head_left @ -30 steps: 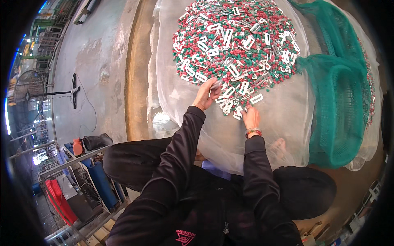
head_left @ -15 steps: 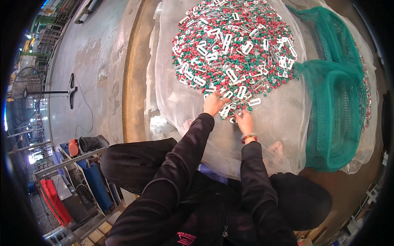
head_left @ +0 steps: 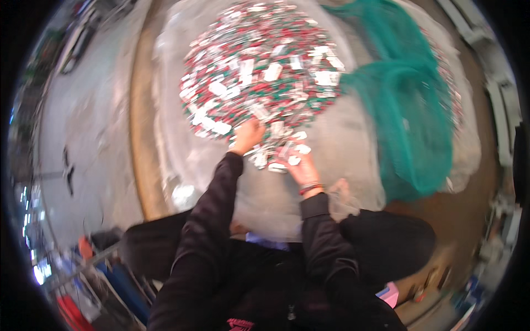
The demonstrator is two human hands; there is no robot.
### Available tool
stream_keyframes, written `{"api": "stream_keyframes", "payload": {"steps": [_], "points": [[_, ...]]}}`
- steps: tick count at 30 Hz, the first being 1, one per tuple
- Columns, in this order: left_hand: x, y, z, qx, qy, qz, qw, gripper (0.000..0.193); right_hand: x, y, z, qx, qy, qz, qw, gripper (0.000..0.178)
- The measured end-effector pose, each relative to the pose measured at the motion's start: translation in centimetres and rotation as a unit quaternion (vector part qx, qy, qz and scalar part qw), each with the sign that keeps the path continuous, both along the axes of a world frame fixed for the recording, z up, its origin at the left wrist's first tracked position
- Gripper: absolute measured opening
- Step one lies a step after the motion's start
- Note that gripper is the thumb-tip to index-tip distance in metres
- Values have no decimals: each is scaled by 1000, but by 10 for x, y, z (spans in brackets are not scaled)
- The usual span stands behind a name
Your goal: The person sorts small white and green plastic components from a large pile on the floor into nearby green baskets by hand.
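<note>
A wide heap of small red and green pellets (head_left: pixel 276 92), mixed with silvery slotted metal pieces (head_left: pixel 272 71), lies on a pale translucent sheet (head_left: pixel 345 149) in front of me. Motion smears the picture. At the heap's near edge, my left hand (head_left: pixel 248 135) is closed with its fingers curled down; what they hold, if anything, cannot be made out. My right hand (head_left: pixel 302 170), with bands at the wrist, is a little nearer and to the right. Several shiny flat metal slotted pieces (head_left: pixel 295 160) lie in its curled fingers. A few loose pieces lie between the hands.
Green mesh baskets (head_left: pixel 417 129) stand to the right of the heap, with more red and green pellets (head_left: pixel 454 105) beyond them. A brown raised edge (head_left: pixel 138 121) runs along the left. A stand fan's base (head_left: pixel 68 171) and a rack with blue panels (head_left: pixel 124 284) are farther left.
The whole view has swung, shifting the heap and baskets leftward in the picture. My right hand has turned more palm-up and now shows metal pieces in its fingers. My left hand's fingers have curled.
</note>
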State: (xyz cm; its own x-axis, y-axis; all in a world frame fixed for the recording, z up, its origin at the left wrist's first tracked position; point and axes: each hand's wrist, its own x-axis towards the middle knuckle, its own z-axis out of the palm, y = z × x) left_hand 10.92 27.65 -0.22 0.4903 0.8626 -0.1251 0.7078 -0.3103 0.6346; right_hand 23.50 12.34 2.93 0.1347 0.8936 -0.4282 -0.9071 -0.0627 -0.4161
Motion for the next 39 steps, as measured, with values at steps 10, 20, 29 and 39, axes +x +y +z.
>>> {"api": "stream_keyframes", "payload": {"steps": [10, 20, 29, 39], "points": [[83, -66, 149, 214, -177, -115, 954, 30, 38, 20, 24, 76, 171, -242, 952, 40], [-49, -15, -1, -51, 116, 63, 990, 45, 226, -16, 125, 226, 154, -325, 906, 75], [-33, -50, -18, 10, 208, 13, 978, 34, 20, 85, -60, -159, -685, 157, 693, 45], [-80, -45, 0, -340, -283, 238, 865, 24, -8, 60, -75, -240, -331, 120, 905, 22]]}}
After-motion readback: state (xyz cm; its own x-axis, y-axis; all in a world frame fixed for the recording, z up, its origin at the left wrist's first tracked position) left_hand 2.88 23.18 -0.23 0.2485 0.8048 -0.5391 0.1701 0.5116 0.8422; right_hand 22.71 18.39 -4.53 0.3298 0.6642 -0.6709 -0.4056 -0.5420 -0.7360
